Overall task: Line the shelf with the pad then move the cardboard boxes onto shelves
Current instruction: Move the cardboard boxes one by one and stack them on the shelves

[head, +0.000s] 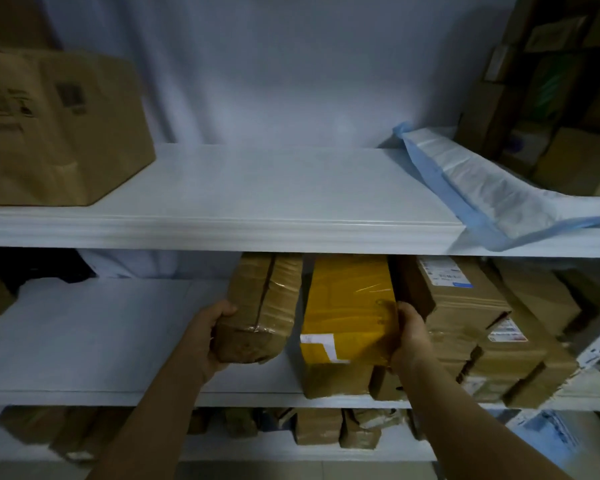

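- The left hand (219, 336) curls round the near end of a taped brown box (260, 306), held tilted over the middle shelf (84, 341), probably to slot it in beside the others.
- The right hand (411, 336) grips the right edge of the yellow box (350, 306), seemingly steadying the row.
- The pad (482, 188), white with blue edging and rumpled, lies skewed on the right of the upper shelf (257, 188), not spread flat.

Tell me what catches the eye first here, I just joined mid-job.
The yellow box on the middle shelf stands out, held at its right side by the right grip, while the left grip holds a taped brown box just left of it. On the upper shelf, a blue-edged pad lies crumpled at the right end, and a large cardboard box sits at the left.
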Available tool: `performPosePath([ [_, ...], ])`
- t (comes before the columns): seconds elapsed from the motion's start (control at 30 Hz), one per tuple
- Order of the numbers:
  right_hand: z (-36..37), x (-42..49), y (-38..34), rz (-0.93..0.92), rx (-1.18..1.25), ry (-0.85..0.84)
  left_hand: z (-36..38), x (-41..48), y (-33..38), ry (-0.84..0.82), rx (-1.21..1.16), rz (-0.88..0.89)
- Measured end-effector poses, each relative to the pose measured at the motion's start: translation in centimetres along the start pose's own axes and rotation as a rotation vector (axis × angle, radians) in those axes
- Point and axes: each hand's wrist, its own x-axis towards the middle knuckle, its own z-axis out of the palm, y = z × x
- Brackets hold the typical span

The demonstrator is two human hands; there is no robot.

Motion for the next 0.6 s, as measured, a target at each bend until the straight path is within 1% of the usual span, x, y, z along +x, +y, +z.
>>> performPosePath([
  [0.07,-0.7,2.4,1.2,0.000,0.070,0.106,1.6,1.1,-0.8,-0.019,0.008,-0.019],
  [0.13,-1.4,6.2,3.0,0.007,0.099,0.142,2.8,2.0,-1.5,-0.026,0.044,-0.034],
  [0.2,-0.3,4.1,2.6,0.067,0.128,0.129,3.8,2.5,-1.9,-0.047,0.072,-0.029],
  [0.27,1.1,1.4,2.0,0.138,0.115,0.060,4.4,2.9,-1.9,-0.034,0.076,-0.035],
  [0.33,1.5,1.9,1.9,0.180,0.111,0.035,4.9,3.3,-1.8,-0.049,0.073,-0.017],
  [0.43,1.4,3.4,1.6,0.139,0.143,0.060,6.0,3.8,-1.7,-0.044,0.072,-0.010],
  [0.53,1.5,4.5,0.9,0.097,0.131,0.133,7.8,3.9,-1.9,-0.101,0.113,0.011],
  [0.6,1.4,5.2,1.0,0.091,0.133,0.143,9.6,3.7,-2.3,-0.109,0.156,0.023],
])
